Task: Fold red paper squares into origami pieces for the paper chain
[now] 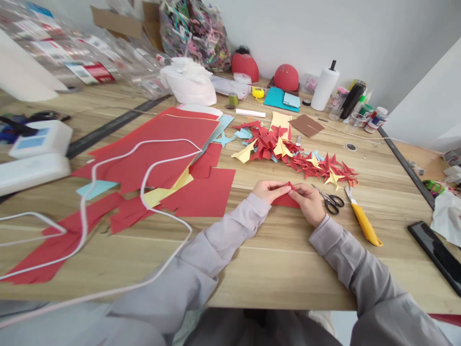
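- The left hand [269,190] is closed in a pinching grip on the left edge of a red paper piece [286,198], with the fingertips pressed against a raised fold.
- The right hand [310,203] is likewise closed on the same paper from the right, its fingers curled over the top of the fold; the two hands nearly meet at the peak.
- The red paper piece is held low on the counter [273,259], near its front edge, just left of the scissors [329,199].
- The paper is seen as a small, flat, matte sheet, partly folded into a pointed, triangular shape; its lower part is lying on the wood.
- The scissors, with black handles and thin metal blades, are laid just beside the right hand, and a yellow-handled knife [363,218] is laid beside them.
- A heap of folded paper shapes [295,156], mostly red with some yellow and pale blue, is spread behind the hands, spiky and star-like.
- Large red paper sheets [162,149] are spread to the left, crossed by a white cord [144,178].
- The counter is of pale wood grain, smooth.
- Both forearms are covered by grey sleeves [230,235] of soft cloth.
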{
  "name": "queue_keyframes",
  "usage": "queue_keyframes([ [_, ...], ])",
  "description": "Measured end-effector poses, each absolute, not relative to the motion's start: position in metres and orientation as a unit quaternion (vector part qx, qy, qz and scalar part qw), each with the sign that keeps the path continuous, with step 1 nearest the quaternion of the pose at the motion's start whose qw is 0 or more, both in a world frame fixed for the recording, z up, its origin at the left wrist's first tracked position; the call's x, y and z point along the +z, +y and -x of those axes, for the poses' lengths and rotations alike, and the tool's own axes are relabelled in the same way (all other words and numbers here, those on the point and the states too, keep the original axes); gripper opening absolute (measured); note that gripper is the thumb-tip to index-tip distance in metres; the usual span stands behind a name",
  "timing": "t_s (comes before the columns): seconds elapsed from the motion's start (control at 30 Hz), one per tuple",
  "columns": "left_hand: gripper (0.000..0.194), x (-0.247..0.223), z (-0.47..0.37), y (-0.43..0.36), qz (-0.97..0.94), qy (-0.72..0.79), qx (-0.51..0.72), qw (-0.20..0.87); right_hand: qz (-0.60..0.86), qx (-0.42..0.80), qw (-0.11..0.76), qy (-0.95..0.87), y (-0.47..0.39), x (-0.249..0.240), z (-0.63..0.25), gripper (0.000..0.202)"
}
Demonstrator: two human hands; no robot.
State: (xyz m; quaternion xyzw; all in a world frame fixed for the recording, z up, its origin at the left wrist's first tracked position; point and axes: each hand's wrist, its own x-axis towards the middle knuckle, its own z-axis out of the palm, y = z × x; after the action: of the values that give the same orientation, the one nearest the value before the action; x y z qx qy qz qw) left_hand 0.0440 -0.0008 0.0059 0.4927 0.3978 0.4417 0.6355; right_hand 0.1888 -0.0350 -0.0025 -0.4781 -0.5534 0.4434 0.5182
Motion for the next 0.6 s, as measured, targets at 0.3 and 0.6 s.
queue_keyframes([
  [0.3, 0.043, -0.007, -0.042, 0.004, -0.523, 0.413, 0.425, 0.613, 0.478, 0.432, 0.502, -0.577, -0.036, -0.001, -0.19, 0.025],
  [0.6, 0.055, -0.001, -0.043, 0.0, -0.507, 0.394, 0.431, 0.635, 0.511, 0.432, 0.517, -0.534, -0.035, -0.005, -0.191, 0.03],
])
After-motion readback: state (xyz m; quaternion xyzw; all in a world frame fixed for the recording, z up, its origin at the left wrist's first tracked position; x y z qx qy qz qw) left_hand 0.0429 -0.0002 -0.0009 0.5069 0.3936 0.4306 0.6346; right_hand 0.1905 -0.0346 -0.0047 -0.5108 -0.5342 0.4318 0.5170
